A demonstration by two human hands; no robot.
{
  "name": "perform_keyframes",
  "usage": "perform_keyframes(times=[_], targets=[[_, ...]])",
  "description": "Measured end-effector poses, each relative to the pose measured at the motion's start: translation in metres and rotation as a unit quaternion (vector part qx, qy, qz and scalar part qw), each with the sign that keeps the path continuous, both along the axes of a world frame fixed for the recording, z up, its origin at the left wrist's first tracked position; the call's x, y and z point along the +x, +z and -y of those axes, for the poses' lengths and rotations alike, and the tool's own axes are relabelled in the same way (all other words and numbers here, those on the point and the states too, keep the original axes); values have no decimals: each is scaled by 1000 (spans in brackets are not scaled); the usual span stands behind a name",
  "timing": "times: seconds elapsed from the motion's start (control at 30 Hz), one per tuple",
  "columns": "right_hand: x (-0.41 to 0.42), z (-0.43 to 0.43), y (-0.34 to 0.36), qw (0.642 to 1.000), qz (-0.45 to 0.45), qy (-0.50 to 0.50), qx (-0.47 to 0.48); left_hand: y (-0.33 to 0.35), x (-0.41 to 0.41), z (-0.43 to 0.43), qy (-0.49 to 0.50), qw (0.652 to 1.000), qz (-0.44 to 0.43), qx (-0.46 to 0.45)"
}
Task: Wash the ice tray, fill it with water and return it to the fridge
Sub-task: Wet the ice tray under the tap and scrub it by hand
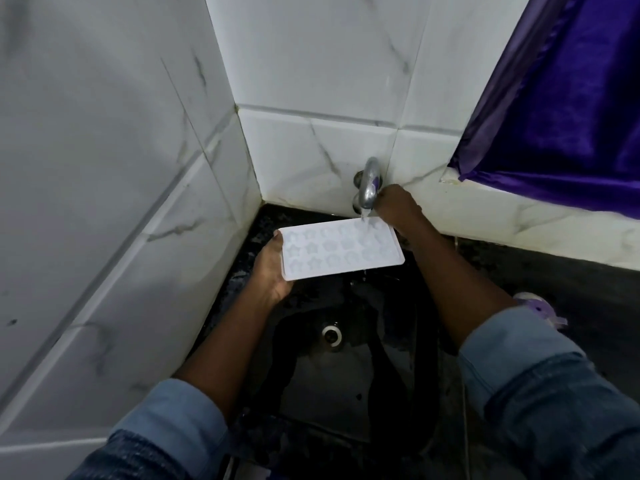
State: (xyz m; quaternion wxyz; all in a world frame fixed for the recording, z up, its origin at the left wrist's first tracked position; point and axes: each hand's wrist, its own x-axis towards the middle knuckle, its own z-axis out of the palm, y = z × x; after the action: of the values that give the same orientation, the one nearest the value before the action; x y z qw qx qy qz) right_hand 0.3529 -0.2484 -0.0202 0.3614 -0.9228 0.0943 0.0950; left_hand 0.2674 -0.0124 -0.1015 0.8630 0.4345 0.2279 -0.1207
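Ice tray [341, 249]: white, rectangular, three rows of star-shaped cavities; above black sink [346, 393], far right corner under running tap [369, 183]. Left hand [273, 271]: fingers grip its left end (thumb on top). Right hand [394, 206]: at tap, fingers hidden, grasp unclear.

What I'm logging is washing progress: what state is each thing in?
White plastic star-mould ice tray: held under the stream.
Curved chrome wall tap: running.
Left hand: grips the tray's left end.
Right hand: at the tap, fingers hidden.
Black stone sink: wet.
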Motion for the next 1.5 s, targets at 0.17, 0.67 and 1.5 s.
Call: perform_keyframes(times=[0.17, 0.67, 1.5], targets=[[63, 8, -49, 999, -30, 8, -11, 2, -4, -9, 6, 1000, 0, -24], [0, 33, -25, 978, -62, -67, 190, 25, -24, -2, -24, 999, -31, -16], [-220, 62, -44, 982, 177, 37, 55, 28, -148, 9, -34, 998, -44, -42]])
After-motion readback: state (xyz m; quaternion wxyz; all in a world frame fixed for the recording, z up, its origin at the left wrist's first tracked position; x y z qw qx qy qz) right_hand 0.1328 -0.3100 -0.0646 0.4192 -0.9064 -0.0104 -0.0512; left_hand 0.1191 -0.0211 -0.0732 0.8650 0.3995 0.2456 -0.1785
